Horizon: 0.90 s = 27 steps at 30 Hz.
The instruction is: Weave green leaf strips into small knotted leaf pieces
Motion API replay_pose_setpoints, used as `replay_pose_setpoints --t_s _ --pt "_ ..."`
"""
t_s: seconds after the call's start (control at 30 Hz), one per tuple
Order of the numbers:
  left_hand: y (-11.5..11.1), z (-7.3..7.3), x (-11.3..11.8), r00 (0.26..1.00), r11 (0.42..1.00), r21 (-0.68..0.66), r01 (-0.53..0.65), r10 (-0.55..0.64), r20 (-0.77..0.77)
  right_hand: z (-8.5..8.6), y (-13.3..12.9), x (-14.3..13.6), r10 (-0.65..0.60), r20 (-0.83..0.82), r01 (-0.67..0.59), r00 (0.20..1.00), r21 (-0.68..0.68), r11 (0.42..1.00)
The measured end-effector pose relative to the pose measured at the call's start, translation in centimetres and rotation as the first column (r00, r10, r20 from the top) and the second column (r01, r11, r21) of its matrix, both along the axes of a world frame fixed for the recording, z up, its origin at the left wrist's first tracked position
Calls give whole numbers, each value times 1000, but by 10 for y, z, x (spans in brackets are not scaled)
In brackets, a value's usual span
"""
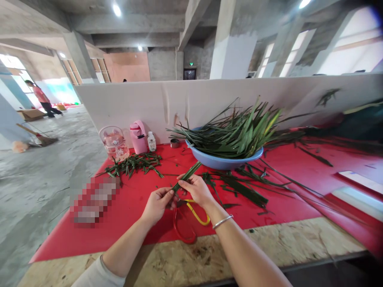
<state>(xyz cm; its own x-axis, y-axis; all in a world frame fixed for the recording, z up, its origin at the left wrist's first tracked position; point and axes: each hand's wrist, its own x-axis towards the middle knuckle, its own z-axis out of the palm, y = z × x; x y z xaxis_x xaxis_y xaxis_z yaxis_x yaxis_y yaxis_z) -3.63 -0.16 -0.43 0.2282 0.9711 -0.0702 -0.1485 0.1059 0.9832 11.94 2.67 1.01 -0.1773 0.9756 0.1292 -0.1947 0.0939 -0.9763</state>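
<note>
A narrow green leaf strip (190, 172) slants up and away between my two hands. My left hand (159, 202) pinches its near end between thumb and fingers. Just above, my right hand (195, 189) is closed round the same strip with the thumb on top; a silver bangle is on that wrist. Scissors (198, 214) with one yellow and one red handle loop lie below my hands, their blades partly hidden. Beyond stands a blue basin (221, 160) heaped with long green leaves (236, 133).
Cut leaf pieces (134, 164) lie at the left, near a pink clear jug (115, 143), a pink bottle (138, 137) and a small white bottle (151, 141). Loose leaves (243, 191) spread right of my hands. A white panel (134, 99) borders the back. Far left, a person (43, 99) walks.
</note>
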Motion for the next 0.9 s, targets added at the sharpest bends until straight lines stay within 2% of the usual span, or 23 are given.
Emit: replay_pose_setpoints --t_s 0.17,0.27,0.33,0.4,0.47,0.53,0.6,0.7,0.8,0.9 --pt "3 -2 -3 992 993 8 -117 117 -40 1 -1 -3 26 -55 -29 998 -51 998" --pt "3 -1 -3 984 986 42 -161 163 -71 2 -3 -3 70 -32 -71 997 -54 996" --pt "2 3 -4 980 978 68 -196 199 -33 4 -5 -2 73 -43 -74 996 -15 997" --pt "2 9 -6 976 977 35 -210 207 66 8 -7 1 79 -60 -74 995 81 994" --pt "4 17 -9 974 986 -92 -139 153 167 12 -9 5 107 -36 -98 994 196 976" --pt "7 23 -13 976 975 -223 5 44 215 15 -10 10 131 25 -133 991 263 955" --pt "10 26 -15 977 958 -258 125 -73 202 17 -11 13 136 84 -154 987 276 949" --pt "10 22 -15 984 970 -202 132 -105 143 19 -13 12 122 130 -153 984 259 954" --pt "7 12 -13 994 993 -115 34 -22 109 16 -13 7 94 184 -130 979 195 972" --pt "4 4 -14 996 998 -29 -64 66 61 10 -12 5 30 400 -109 916 177 978"
